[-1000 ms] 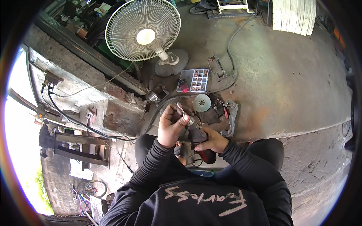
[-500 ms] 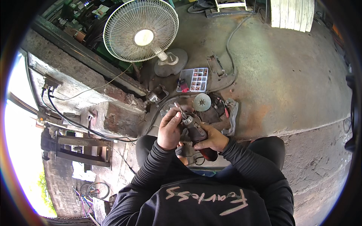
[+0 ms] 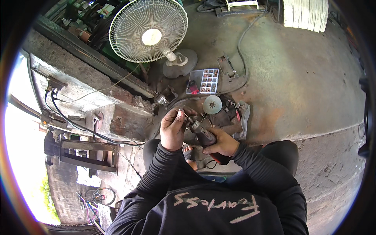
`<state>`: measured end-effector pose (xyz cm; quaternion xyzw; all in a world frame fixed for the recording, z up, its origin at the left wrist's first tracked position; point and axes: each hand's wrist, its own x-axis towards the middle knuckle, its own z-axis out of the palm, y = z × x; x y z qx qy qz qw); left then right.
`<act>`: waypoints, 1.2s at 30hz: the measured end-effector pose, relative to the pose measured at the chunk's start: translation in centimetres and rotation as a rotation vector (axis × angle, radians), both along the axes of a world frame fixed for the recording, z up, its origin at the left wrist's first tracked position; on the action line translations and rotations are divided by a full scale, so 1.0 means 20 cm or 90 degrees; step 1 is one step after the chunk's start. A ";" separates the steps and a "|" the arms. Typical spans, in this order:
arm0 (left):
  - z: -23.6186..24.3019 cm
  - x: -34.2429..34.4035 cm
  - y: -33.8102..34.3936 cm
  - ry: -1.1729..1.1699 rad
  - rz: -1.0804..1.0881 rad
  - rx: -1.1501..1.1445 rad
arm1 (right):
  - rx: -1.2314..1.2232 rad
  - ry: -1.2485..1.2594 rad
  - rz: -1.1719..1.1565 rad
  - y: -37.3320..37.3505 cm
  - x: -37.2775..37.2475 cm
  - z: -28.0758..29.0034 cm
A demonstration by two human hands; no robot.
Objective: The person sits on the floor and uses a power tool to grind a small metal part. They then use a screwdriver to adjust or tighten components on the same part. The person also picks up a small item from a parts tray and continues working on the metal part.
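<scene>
Stained concrete floor (image 3: 305, 78) spreads before us, with a white-caged fan (image 3: 152, 37) standing at the upper left and a clear compartment box (image 3: 197, 75) of small parts (image 3: 208, 80) lying near it. We see the rotary tool (image 3: 205, 139) between the two hands, in front of the dark top (image 3: 188, 219), its nose tilted toward the upper left. The right hand (image 3: 224, 142) is wrapped round its body; the left hand (image 3: 172, 127) has thumb and fingers pinched together on a slim metal bit (image 3: 185, 115) by the nose, though we cannot tell whether the bit sits inside it. Bold pale script (image 3: 221, 204) runs across the top (upside down from where we look), while any marks on the tool are too small for us to read. Beyond the tool, a round grey-green disc (image 3: 212, 104) lies near a red-handled screwdriver (image 3: 238, 115).
</scene>
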<state>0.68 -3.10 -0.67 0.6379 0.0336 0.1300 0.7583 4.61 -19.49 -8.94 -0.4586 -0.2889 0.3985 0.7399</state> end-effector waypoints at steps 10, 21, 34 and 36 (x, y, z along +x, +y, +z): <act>0.01 0.08 0.01 -0.090 0.245 0.025 | -0.178 -0.375 -0.265 0.07 -0.12 0.07; -0.04 0.14 0.03 -0.069 0.263 -0.034 | -0.303 -0.528 -0.349 0.01 -0.11 0.12; 0.00 0.07 0.07 0.056 0.016 -0.122 | -0.179 -0.469 -0.364 0.01 -0.06 0.02; -0.01 0.06 0.09 0.065 0.009 -0.076 | -0.188 -0.477 -0.358 0.01 -0.06 0.01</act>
